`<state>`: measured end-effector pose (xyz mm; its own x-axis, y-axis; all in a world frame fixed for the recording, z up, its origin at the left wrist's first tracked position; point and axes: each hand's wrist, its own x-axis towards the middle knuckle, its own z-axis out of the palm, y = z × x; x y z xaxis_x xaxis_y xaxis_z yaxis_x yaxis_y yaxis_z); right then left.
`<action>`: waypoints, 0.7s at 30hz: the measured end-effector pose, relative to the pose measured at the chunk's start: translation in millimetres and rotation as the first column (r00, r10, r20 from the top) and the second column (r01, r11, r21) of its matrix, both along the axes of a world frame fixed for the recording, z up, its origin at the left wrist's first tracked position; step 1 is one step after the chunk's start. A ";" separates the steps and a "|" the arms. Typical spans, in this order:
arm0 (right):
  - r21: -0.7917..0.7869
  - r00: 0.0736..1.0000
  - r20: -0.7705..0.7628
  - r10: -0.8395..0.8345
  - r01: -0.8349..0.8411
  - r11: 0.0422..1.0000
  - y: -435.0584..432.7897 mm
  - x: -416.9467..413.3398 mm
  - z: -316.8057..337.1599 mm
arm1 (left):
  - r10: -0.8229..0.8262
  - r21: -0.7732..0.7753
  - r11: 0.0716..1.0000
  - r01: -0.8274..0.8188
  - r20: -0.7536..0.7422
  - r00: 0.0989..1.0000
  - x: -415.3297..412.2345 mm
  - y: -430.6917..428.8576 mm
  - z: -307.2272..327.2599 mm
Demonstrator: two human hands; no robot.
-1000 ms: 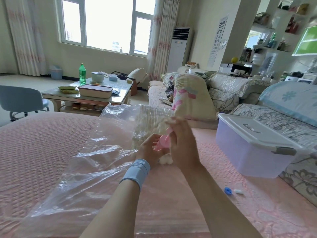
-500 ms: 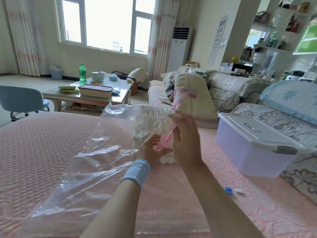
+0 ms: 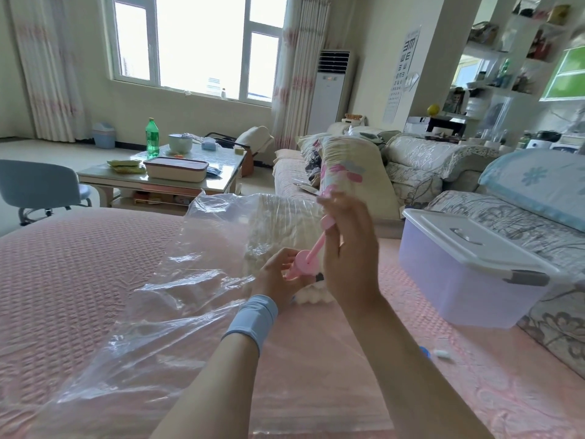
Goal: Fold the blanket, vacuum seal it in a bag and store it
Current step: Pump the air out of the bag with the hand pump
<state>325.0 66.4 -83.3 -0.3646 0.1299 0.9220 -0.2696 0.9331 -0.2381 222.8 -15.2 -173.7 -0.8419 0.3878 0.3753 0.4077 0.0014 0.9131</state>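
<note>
Lying on the pink bedcover (image 3: 79, 280), the clear bag (image 3: 177, 312) faces a bright window (image 3: 202, 42).

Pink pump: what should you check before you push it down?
1. Left hand holds the pink pump barrel: ok.
2. Right hand grips the raised plunger handle: ok.
3. Blanket inside the vacuum bag: ok.
4. Pump seated on the bag's valve: cannot tell, hands hide it.
5. Bag mouth zipped: cannot tell.
6. Storage box open for later: not ok, lid on.
</note>
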 end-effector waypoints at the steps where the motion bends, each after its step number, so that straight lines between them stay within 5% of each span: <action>1: -0.004 0.992 0.126 -0.007 0.008 1.000 3.0 -4.0 -15.1 | 0.003 0.009 1.000 -0.003 0.001 1.000 0.4 0.5 -0.1; 4: -0.044 0.885 0.464 0.026 -0.007 0.999 8.3 -11.0 -44.4 | 0.011 -0.013 1.000 -0.011 -0.009 1.000 0.5 0.0 -0.3; 6: -0.053 0.875 0.482 0.040 -0.017 0.998 7.7 -10.7 -39.6 | 0.011 -0.016 1.000 -0.011 -0.008 1.000 1.1 -1.2 0.5; 10: 0.073 0.992 0.125 -0.011 0.002 0.997 -0.7 3.3 6.9 | 0.003 0.010 1.000 -0.003 -0.003 1.000 -0.2 -3.6 2.3; 14: 0.028 0.991 -0.134 -0.013 0.017 0.999 -2.6 8.4 23.3 | -0.004 0.008 1.000 0.004 -0.004 1.000 -1.8 0.3 -0.7; 17: 0.011 0.993 0.113 -0.026 0.025 1.000 3.4 -2.8 -12.5 | -0.002 0.020 1.000 0.002 0.004 1.000 -1.1 2.3 -2.6; 19: -0.046 0.923 0.385 0.015 0.003 0.999 7.3 -8.6 -36.9 | 0.007 0.001 1.000 -0.007 0.003 1.000 -1.8 1.7 -2.5; 21: -0.083 0.864 0.499 0.066 -0.028 0.996 8.9 -11.0 -45.0 | 0.018 -0.035 0.999 -0.018 -0.010 1.000 -1.3 0.3 -1.4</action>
